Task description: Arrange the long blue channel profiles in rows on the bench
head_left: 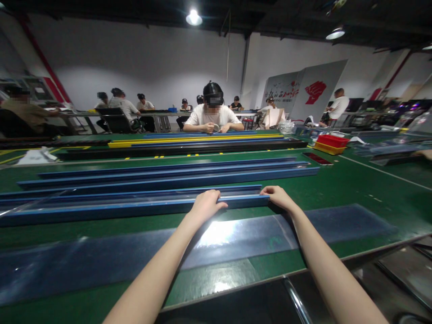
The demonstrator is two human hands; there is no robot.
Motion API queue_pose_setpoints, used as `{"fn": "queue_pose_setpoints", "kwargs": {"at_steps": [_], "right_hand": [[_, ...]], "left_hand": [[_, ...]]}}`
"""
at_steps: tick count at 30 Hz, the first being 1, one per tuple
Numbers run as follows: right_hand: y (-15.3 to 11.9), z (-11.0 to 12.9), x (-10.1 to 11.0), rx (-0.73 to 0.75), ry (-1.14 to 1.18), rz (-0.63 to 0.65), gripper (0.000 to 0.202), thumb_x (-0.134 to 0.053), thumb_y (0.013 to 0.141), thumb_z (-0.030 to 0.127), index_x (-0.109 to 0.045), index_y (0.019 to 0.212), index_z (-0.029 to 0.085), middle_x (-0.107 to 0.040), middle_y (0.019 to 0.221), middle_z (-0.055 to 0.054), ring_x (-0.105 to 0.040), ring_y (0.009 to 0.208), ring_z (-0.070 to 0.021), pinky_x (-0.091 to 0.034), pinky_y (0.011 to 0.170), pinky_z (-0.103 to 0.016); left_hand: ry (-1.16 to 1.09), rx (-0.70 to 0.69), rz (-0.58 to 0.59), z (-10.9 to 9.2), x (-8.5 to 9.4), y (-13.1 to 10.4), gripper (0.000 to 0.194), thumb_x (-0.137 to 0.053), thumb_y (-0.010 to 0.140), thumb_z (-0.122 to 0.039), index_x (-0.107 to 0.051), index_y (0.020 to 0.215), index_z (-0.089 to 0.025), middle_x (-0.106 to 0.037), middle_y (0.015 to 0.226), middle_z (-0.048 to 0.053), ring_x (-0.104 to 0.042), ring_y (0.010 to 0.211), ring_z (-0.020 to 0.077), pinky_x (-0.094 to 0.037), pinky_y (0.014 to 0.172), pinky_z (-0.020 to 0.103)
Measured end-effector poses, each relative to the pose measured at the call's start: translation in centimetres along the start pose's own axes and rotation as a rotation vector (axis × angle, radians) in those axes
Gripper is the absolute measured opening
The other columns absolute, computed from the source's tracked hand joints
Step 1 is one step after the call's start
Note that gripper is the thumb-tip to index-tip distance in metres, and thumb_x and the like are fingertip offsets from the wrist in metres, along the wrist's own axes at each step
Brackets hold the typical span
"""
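Observation:
A long blue channel strip point(135, 208) with raised edges lies across the green table point(364, 189), clear film showing inside it. My left hand point(207, 204) wraps over the strip from above, fingers across its far edge and thumb on the near side. At the strip's right end, my right hand point(278, 197) grips the tip between thumb and curled fingers. Nearer to me, under my forearms, a long sheet of clear plastic film point(135, 252) lies flat and reflects the lamp light.
More blue strips point(168, 179) lie just beyond, then yellow strips point(199, 139) and black ones point(189, 148). A phone point(317, 158) and a red bin point(330, 143) are at the right. A co-worker point(212, 112) sits opposite. The table's front edge point(256, 282) runs below my arms.

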State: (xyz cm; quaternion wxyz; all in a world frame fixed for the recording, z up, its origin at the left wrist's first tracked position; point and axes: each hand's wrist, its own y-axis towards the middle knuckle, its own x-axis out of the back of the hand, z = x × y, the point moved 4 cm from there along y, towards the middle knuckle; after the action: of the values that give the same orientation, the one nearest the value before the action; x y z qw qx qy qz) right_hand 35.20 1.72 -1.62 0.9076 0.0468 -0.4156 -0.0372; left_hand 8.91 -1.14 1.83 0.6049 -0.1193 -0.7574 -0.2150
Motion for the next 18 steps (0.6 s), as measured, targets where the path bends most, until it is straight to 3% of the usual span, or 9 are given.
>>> {"fn": "queue_pose_setpoints", "kwargs": {"at_steps": [9,18], "right_hand": [[0.11,-0.21,-0.05,0.005,0.011,0.002,0.016,-0.051,0.063,0.021,-0.066,0.065,0.016,-0.066,0.065,-0.003,-0.059,0.067,-0.0156,-0.041,0.061,-0.021],[0.24,-0.47,-0.15,0.005,0.028,0.007,0.016,-0.051,0.062,0.021,-0.066,0.065,0.016,-0.066,0.066,-0.003,-0.059,0.067,-0.0155,-0.042,0.062,-0.021]], "left_hand": [[0.099,-0.220,-0.024,-0.51,-0.27,-0.23,0.023,-0.047,0.086,-0.037,-0.060,0.087,-0.018,-0.063,0.098,0.004,-0.054,0.092,0.0190,-0.043,0.078,0.028],[0.044,-0.219,-0.022,-0.53,-0.28,-0.28,0.021,-0.048,0.085,-0.034,-0.060,0.096,-0.019,-0.060,0.108,0.004,-0.054,0.099,0.0176,-0.042,0.084,0.028]]}}
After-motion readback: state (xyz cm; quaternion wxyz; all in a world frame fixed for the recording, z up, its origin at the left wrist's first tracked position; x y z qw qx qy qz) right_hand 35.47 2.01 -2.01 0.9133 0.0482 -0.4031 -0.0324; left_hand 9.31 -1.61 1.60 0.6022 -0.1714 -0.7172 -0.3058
